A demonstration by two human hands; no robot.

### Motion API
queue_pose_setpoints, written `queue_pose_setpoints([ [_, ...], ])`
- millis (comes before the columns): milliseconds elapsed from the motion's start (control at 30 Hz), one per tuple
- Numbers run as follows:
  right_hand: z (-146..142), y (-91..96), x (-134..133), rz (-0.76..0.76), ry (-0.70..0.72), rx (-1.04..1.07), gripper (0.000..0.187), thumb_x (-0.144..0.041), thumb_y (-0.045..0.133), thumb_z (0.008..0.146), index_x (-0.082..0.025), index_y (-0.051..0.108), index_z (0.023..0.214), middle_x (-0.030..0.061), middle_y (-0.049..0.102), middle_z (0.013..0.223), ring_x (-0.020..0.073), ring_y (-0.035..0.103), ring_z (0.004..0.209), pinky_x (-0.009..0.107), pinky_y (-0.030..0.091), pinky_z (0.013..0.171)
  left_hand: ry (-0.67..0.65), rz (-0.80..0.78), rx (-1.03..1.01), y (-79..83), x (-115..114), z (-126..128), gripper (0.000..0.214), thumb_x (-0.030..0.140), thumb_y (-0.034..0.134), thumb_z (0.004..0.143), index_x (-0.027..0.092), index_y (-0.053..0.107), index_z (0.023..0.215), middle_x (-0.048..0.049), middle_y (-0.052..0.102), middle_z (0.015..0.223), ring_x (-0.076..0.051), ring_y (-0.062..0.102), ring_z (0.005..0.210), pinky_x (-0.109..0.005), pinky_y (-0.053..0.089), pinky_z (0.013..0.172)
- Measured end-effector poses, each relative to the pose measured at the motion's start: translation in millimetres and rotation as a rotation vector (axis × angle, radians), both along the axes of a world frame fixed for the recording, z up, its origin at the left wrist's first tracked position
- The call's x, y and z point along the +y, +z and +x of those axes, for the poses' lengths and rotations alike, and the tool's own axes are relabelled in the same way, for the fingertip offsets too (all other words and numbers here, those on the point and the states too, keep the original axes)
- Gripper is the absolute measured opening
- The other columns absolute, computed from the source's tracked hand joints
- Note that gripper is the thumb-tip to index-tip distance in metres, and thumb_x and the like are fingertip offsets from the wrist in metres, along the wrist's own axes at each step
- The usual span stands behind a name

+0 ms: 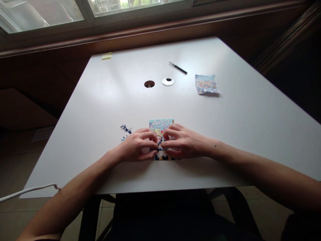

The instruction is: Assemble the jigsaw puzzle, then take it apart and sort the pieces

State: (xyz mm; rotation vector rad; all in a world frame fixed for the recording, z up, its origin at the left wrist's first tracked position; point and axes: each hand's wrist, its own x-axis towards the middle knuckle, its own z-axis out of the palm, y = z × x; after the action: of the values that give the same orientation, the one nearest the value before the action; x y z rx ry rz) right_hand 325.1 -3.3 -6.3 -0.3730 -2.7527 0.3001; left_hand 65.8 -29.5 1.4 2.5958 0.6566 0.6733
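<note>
A colourful jigsaw puzzle (162, 124) with "Bluey" lettering lies flat near the table's front edge. From its left side my left hand (141, 144) reaches in, fingers curled, tips together at the puzzle's lower middle. My right hand (182, 142) mirrors it from the right, its bent fingers closed over the puzzle. Between the two sets of fingertips shows a small dark puzzle piece (159, 147), partly hidden by them. A pale strip crosses the puzzle just below the fingertips. Several loose puzzle pieces (125, 129) lie beside my left hand, some partly covered by it.
On the white table (112, 100) are a crumpled printed wrapper (207, 84), a black pen (178, 68), a round cable hole (149, 84), a silver grommet cover (168, 81) and a yellow sticky note (106, 56). A white cable (30, 190) crosses the front left corner.
</note>
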Motion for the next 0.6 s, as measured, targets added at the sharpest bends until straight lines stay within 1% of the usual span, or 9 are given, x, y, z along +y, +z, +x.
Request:
queue_pose_setpoints([
  [133, 0.7, 2.2, 1.8, 0.007, 0.026, 0.04, 0.011, -0.026, 0.057, 0.094, -0.023, 0.065, 0.101, 0.0069, 0.057, 0.099, 0.0198, 0.045, 0.089, 0.037, 0.04, 0.084, 0.011, 0.017, 0.011, -0.1, -0.9, 0.0, 0.011, 0.022, 0.065, 0.085, 0.023, 0.071, 0.094, -0.006, 0.067, 0.098, -0.018, 0.06, 0.09, -0.035, 0.052, 0.085],
  [233, 1.4, 4.2, 3.4, -0.017, 0.022, 0.163, 0.011, -0.024, 0.059, 0.093, -0.021, 0.062, 0.103, 0.0059, 0.058, 0.095, 0.0183, 0.046, 0.086, 0.034, 0.042, 0.081, 0.018, 0.014, 0.021, 1.0, -1.0, 0.4, 0.011, 0.023, 0.066, 0.085, 0.023, 0.07, 0.095, -0.0063, 0.066, 0.1, -0.018, 0.059, 0.091, -0.035, 0.052, 0.086],
  [300, 1.7, 4.2, 3.8, -0.026, 0.016, 0.214, 0.01, -0.023, 0.061, 0.092, -0.021, 0.062, 0.101, 0.0056, 0.058, 0.093, 0.0178, 0.045, 0.084, 0.033, 0.042, 0.079, 0.018, 0.012, 0.024, 1.3, -0.9, 0.3, 0.011, 0.023, 0.065, 0.085, 0.023, 0.07, 0.095, -0.0064, 0.066, 0.101, -0.019, 0.059, 0.091, -0.035, 0.051, 0.086],
  [400, 2.2, 1.4, 3.6, -0.023, 0.038, 0.142, 0.006, -0.025, 0.061, 0.091, -0.023, 0.064, 0.096, 0.0057, 0.057, 0.095, 0.0189, 0.046, 0.086, 0.036, 0.041, 0.081, 0.015, 0.016, 0.017, 0.8, -1.0, -0.2, 0.011, 0.023, 0.066, 0.085, 0.022, 0.07, 0.095, -0.0064, 0.065, 0.1, -0.018, 0.058, 0.09, -0.035, 0.051, 0.085],
  [467, 2.4, -0.8, 3.6, -0.032, 0.045, 0.093, 0.007, -0.027, 0.06, 0.091, -0.024, 0.064, 0.096, 0.0061, 0.058, 0.097, 0.0198, 0.047, 0.089, 0.037, 0.041, 0.083, 0.013, 0.021, 0.015, 0.2, -1.1, -0.4, 0.011, 0.023, 0.066, 0.085, 0.023, 0.069, 0.095, -0.0065, 0.065, 0.099, -0.018, 0.058, 0.09, -0.035, 0.051, 0.085],
  [600, 2.5, -1.3, 4.8, -0.071, 0.025, 0.15, 0.019, -0.028, 0.061, 0.091, -0.021, 0.06, 0.108, 0.0066, 0.059, 0.097, 0.0195, 0.047, 0.088, 0.037, 0.041, 0.084, 0.016, 0.019, 0.024, -1.0, -1.2, -0.1, 0.012, 0.023, 0.066, 0.084, 0.023, 0.069, 0.096, -0.0062, 0.066, 0.101, -0.019, 0.058, 0.091, -0.035, 0.051, 0.085],
])
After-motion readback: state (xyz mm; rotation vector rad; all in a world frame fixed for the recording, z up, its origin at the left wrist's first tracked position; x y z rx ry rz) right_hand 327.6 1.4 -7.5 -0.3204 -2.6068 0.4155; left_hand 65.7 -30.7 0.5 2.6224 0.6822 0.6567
